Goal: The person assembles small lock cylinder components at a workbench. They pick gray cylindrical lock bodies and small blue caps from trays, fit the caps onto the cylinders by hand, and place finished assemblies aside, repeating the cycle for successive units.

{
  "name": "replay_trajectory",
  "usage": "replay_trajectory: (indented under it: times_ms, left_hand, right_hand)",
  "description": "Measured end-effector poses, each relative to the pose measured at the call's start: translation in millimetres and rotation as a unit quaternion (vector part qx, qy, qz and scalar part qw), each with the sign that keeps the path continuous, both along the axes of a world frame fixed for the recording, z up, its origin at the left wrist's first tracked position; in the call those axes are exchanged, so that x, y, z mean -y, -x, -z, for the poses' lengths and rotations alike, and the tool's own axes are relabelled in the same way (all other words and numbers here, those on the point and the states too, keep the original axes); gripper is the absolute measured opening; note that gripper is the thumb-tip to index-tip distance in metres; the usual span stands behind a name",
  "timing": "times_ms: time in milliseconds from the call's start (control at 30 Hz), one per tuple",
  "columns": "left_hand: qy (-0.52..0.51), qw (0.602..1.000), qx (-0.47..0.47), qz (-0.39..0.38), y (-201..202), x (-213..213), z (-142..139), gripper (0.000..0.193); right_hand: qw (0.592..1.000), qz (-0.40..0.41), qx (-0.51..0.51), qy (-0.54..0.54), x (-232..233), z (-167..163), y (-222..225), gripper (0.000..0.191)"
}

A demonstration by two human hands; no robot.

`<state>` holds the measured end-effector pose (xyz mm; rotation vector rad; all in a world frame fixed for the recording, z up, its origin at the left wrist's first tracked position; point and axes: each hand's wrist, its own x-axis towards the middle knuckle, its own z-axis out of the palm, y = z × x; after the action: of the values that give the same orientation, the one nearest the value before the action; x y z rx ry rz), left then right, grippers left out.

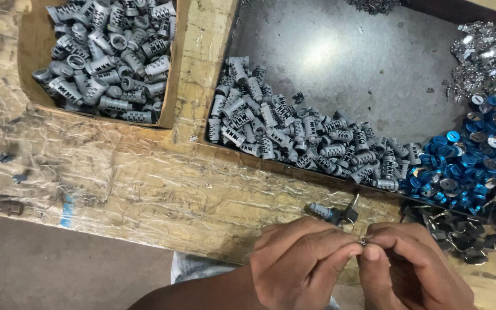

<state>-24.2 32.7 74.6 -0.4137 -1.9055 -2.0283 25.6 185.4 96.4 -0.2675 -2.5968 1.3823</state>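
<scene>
Workbench is a scruffy wood top point(144, 178) under crinkly plastic. A big metal tray point(363, 63) sits at the back right with a heap of grey cylinders point(294, 135) and a pile of blue discs point(460, 163), plus a cardboard box point(176, 86) of more cylinders on the left. Down front, left hand point(302, 261) and right hand point(409, 264) meet fingertip to fingertip, both pinching one tiny metal clip point(363, 241) between them. A lone cylinder with a key point(331, 213) lies just beyond the left knuckles, long axis roughly left-right, nearer the left hand.
</scene>
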Motion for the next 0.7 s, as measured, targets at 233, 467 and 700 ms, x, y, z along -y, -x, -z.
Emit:
replay_trajectory:
  times_ms: [233,467,700]
  left_hand:
    - [0.045,0.999,-0.007,0.005,0.6,11.2,0.0,0.017]
    - [0.014,0.991,-0.048,-0.123,23.9,1.8,-0.3,0.019]
    - [0.024,0.989,0.116,0.09,22.7,33.4,29.2,0.006]
  right_hand:
    - [0.997,0.035,0.049,-0.055,-2.3,9.4,-11.0,0.013]
    - [0.995,-0.044,-0.083,-0.045,-32.0,77.9,-1.5,0.018]
    - [0.955,-0.185,0.106,0.204,-57.5,59.0,62.2,0.027]
